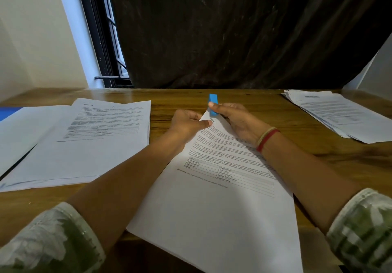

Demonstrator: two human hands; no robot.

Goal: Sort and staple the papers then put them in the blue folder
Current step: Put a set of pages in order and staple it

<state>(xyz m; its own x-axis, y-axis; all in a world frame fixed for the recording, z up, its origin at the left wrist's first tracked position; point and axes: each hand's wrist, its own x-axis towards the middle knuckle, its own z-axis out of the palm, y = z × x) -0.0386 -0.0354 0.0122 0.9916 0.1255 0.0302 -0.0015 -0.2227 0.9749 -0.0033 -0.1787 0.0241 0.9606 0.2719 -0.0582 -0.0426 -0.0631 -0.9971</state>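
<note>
Because the paper set [212, 209], lying mid-desk [318, 160], needs its top corner kept aligned for stapling, the left hand [188, 124] pinches that corner while the right hand [235, 117] grips the blue stapler [213, 99] over it, the blue folder [8, 111] waiting far left.

Left hand [187, 124] pinches papers [212, 198], right hand [239, 119] grips stapler [213, 99], forearms extended.

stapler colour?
Bright blue. The stapler shows best in the head view, gripped by the right hand at the corner of the paper stack.
</note>
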